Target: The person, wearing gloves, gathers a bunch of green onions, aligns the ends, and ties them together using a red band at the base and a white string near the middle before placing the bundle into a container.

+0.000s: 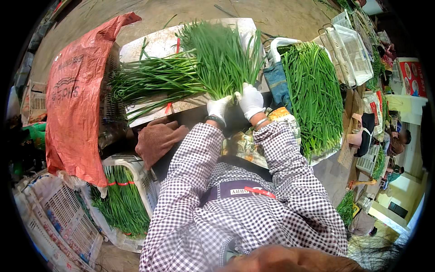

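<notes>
Both grips: your left grip [218, 108] and right grip [250, 101] clasp greens [223, 79] at base.
Axis: leaves [213, 43] away from you.
Nearer: neither.

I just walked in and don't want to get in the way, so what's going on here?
A person in white gloves is holding a bunch of greens by its lower ends, with both the left hand and the right hand, leaves pointing away. More loose greens lie leftward on the white board. To the right, a pile of greens fills a crate; at lower left, a banded bundle sits in another.
</notes>
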### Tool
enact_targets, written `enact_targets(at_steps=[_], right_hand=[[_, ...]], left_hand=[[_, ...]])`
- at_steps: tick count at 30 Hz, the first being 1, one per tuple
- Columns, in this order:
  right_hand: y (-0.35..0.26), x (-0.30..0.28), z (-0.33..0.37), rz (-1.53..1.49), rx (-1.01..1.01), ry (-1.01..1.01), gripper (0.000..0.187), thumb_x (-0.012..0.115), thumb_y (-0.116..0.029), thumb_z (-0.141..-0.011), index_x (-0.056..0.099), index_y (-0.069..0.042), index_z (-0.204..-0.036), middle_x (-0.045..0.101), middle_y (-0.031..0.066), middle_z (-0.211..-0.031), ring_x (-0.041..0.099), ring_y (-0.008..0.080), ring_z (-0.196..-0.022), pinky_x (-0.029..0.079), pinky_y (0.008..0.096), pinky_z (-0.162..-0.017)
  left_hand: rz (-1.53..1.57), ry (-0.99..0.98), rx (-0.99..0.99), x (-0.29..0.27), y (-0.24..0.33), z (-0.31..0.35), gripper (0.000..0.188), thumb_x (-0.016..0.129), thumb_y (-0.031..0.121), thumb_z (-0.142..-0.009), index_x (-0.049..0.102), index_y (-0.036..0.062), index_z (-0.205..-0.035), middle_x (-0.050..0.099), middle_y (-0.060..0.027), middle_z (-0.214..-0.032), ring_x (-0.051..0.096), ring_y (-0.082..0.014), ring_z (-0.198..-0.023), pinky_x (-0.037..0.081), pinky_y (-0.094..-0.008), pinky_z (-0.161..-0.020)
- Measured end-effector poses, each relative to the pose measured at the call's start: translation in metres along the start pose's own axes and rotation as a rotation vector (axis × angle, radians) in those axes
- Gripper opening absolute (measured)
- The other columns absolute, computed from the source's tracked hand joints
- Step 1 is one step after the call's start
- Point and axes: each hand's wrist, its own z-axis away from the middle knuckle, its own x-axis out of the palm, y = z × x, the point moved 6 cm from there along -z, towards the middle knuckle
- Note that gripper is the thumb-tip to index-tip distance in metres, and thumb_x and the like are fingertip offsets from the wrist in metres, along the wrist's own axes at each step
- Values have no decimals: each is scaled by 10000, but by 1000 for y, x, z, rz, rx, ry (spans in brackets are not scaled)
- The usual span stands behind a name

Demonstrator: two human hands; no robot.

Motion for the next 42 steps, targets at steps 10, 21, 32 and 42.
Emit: enact_targets(at_steps=[10, 21, 32, 42], right_hand=[[74, -11, -24, -522, 235, 48, 261, 650, -285, -882, 685, -64, -1016, 691, 184, -939, 658, 354, -860, 506, 419, -754], [47, 29, -23, -617, 247, -118, 265, 639, -233, -878, 665, -42, -1060, 697, 175, -957, 670, 322, -905, 515, 371, -807], [40, 37, -12, -629, 316, -120, 435, 502, -441, -945, 653, -38, -1015, 682, 229, -952, 640, 416, -913, 496, 465, -815], [16, 10, -12, -563, 233, -148, 435, 582, -442, -911, 625, -41, -1074, 671, 256, -894, 641, 431, -882, 502, 481, -771]], left_hand=[[-54, 64, -34, -5, -8, -6, 230, 812, 185, -761, 725, 24, -901, 695, -34, -809, 596, -113, -615, 437, -265, -538], [-23, -23, -103, -3, 0, 0, 224, 788, 204, -792, 737, 19, -908, 706, -31, -806, 639, -130, -661, 461, -275, -580], [28, -36, -83, -2, -2, 1, 214, 779, 194, -795, 717, 43, -934, 706, -35, -833, 645, -150, -702, 471, -299, -634], [45, -155, -213, 4, 6, 11, 201, 686, 210, -867, 706, 76, -1016, 710, -36, -921, 663, -170, -833, 511, -354, -777]])
